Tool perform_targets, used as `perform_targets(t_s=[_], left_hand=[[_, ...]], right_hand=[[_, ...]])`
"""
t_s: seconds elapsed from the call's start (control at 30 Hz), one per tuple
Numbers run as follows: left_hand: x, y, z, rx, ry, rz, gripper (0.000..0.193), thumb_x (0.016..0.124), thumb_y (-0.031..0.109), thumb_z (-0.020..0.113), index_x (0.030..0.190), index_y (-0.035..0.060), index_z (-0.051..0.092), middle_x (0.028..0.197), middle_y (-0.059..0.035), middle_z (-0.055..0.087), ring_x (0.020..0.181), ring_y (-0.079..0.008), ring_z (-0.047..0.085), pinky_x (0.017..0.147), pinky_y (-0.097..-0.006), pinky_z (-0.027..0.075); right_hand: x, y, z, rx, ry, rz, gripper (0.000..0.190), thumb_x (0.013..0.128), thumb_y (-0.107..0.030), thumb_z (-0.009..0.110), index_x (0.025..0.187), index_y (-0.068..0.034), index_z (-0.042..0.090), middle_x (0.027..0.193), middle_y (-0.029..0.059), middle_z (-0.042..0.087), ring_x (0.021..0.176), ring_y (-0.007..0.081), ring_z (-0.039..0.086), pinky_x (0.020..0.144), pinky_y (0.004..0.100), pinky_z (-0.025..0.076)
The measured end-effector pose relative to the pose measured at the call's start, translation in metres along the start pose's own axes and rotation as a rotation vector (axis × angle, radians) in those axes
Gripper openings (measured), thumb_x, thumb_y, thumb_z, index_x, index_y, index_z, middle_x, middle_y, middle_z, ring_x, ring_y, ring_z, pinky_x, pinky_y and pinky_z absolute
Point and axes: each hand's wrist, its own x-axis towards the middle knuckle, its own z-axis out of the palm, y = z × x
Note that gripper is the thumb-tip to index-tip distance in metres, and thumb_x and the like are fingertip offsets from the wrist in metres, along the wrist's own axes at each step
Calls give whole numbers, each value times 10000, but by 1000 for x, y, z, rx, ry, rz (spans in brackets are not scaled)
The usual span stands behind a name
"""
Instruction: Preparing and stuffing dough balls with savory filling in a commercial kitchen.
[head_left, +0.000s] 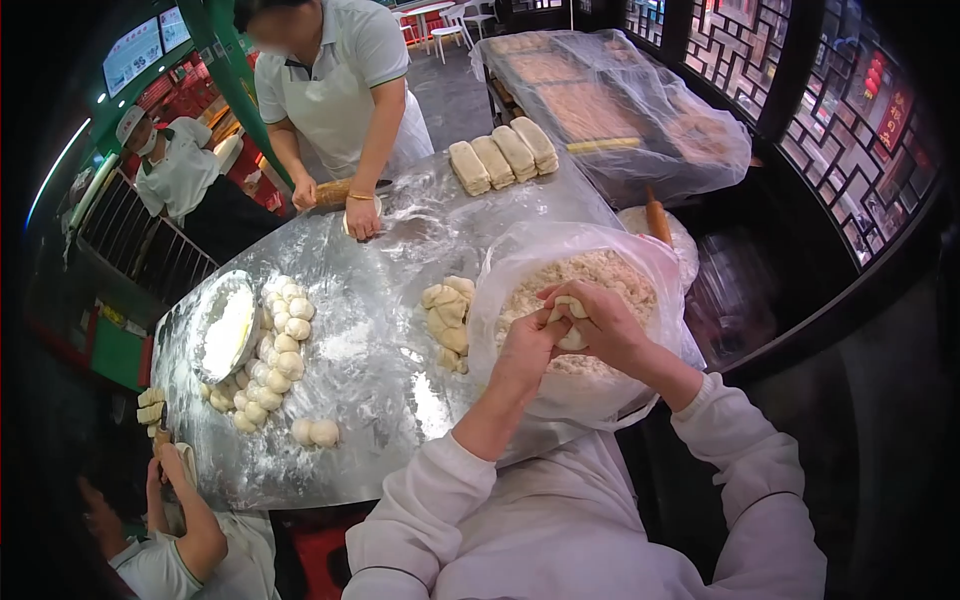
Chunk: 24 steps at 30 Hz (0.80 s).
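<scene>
Both my hands close around one piece of pale dough (571, 322), its edge gathered between the fingers. My left hand (529, 341) grips it from the left, and my right hand (609, 324) curls over it from the right. They are held above a wide container lined with a clear plastic bag (499, 259), which holds a crumbly beige filling (600, 271). Part of the filling is hidden under my hands and forearms. Just left of the bag, a lump of soft dough (448, 315) lies on the metal table (375, 337).
Many dough balls (277, 367) sit beside a bowl of flour (225, 326). Stacked dough slabs (502, 157) stand at the far edge. A co-worker (337, 90) presses dough with a rolling pin (334, 193); another person (165, 517) works at lower left. Plastic-covered trays (600, 105) stand beyond.
</scene>
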Motion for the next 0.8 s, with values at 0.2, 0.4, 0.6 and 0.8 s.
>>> perform_targets(t_s=[0.2, 0.4, 0.6, 0.8], left_hand=[[-9, 17, -9, -370, -103, -55, 360, 1069, 287, 435, 1291, 26, 545, 1166, -71, 649, 1012, -168, 668, 901, -332, 550], [-34, 27, 24, -316, -132, -15, 457, 1082, 425, 369, 1344, 75, 502, 1184, -73, 646, 1014, -171, 669, 955, -370, 524], [-35, 36, 0, -323, -147, -69, 503, 1083, 445, 345, 1364, 53, 489, 1159, -133, 662, 1065, -230, 667, 969, -390, 521], [-76, 58, -49, -30, -190, -67, 581, 1072, 482, 340, 1288, -10, 561, 1163, -142, 684, 1110, -223, 650, 970, -331, 519]], right_hand=[[0, -5, -18, -154, -120, -169, 319, 834, -187, 712, 1066, -15, 575, 1233, 164, 620, 1147, 349, 567, 970, 400, 447], [-6, -22, -12, -506, -215, -140, 336, 835, -258, 721, 983, -16, 541, 1037, 158, 589, 1035, 347, 571, 867, 442, 463], [8, -37, 1, -454, -81, -122, 290, 848, -262, 714, 938, -26, 572, 876, 143, 609, 855, 369, 619, 700, 458, 487], [17, -82, 5, -248, -223, -19, 206, 900, -229, 670, 911, -30, 620, 922, 173, 654, 847, 369, 650, 693, 444, 494]])
